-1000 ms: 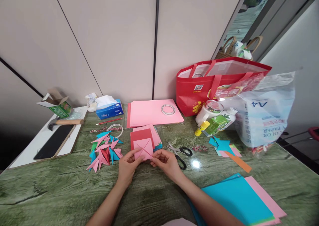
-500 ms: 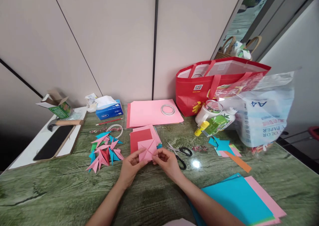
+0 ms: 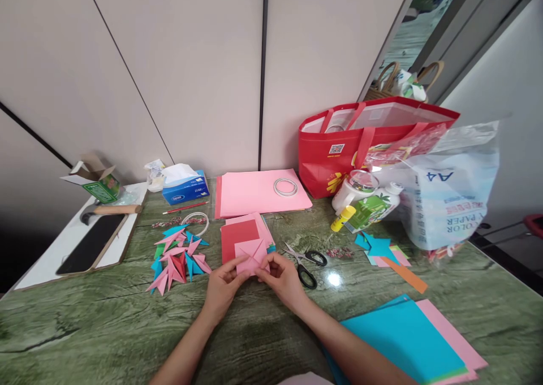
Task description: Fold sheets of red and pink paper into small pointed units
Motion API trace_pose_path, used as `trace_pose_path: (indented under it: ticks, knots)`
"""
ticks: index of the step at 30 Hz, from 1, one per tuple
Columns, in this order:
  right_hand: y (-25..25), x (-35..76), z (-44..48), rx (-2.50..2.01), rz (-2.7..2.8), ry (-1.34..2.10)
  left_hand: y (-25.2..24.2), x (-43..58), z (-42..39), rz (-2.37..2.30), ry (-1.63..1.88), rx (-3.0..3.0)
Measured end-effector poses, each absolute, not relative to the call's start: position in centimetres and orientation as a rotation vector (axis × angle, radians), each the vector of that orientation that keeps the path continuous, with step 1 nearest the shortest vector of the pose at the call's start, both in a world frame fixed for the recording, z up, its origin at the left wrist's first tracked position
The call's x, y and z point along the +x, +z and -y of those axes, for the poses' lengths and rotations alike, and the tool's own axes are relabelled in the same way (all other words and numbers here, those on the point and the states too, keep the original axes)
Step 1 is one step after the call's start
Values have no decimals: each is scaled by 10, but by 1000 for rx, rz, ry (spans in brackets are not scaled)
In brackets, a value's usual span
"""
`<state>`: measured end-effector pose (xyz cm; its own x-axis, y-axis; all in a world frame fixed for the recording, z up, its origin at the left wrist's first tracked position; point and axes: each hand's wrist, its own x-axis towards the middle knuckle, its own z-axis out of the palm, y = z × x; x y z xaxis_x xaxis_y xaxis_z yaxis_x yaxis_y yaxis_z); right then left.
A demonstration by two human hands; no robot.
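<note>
Hands folded pink paper.
Left hand (image 3: 223, 288) and right hand (image 3: 283, 276) pinched the creased paper (image 3: 252, 256) above the table (image 3: 106, 317).

Scissors (image 3: 306, 260) crowd the right hand (image 3: 282, 280); near table (image 3: 106, 323) open.

The table (image 3: 106, 328) looks like polished green stone — glossy, with a bright glare spot. The pink square (image 3: 251, 255) is matt, creased paper; the scissors (image 3: 304, 260) have metal blades and black plastic handles — the hammer (image 3: 111, 210) a wooden handle.
</note>
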<state>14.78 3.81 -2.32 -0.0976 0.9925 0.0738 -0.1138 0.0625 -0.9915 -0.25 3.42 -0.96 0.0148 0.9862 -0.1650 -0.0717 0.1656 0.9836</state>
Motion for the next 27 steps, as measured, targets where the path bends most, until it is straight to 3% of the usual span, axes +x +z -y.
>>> trace_pose_path:
  ticks: [13, 27]
  knots:
    - [-24, 151, -40, -1046, 1275, 1242, -5, -4, -36, -940, 1124, 799]
    - [-22, 147, -41, -1006, 1132, 1397, -16, -8, -36, -1096, 1048, 1088]
